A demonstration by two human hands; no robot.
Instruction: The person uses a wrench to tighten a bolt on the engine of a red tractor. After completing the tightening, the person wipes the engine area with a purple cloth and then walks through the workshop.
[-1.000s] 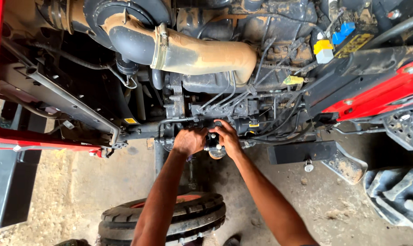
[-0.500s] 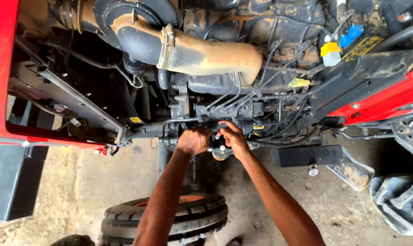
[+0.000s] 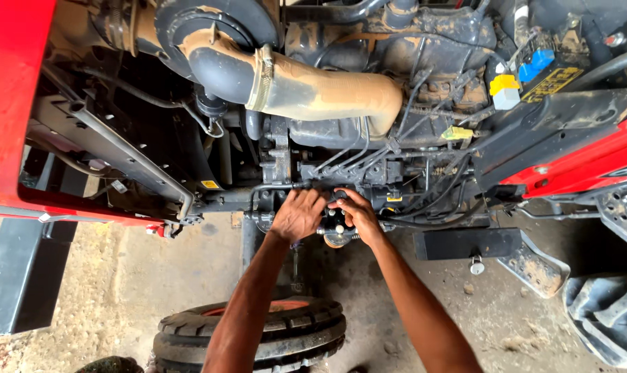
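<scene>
I look down into a tractor's open engine bay. My left hand [image 3: 298, 213] and my right hand [image 3: 357, 215] meet at a small dark fitting [image 3: 335, 226] low on the engine's side, beneath a bundle of thin metal pipes [image 3: 344, 162]. Both hands curl around the fitting, the left from the left side, the right from the right with fingers over its top. What the fingers grip underneath is hidden. A dusty tan intake hose [image 3: 327, 93] with a metal clamp runs across above.
Red bodywork [image 3: 13, 103] stands at the left and a red panel [image 3: 583, 162] at the right. A front tyre [image 3: 258, 335] lies below my arms on the dirt floor. A black step plate [image 3: 465, 243] with a hanging padlock [image 3: 476, 265] sits right of my hands.
The view has shifted slightly and both hands stay on the fitting. My right hand's fingers have moved a little over its top.
</scene>
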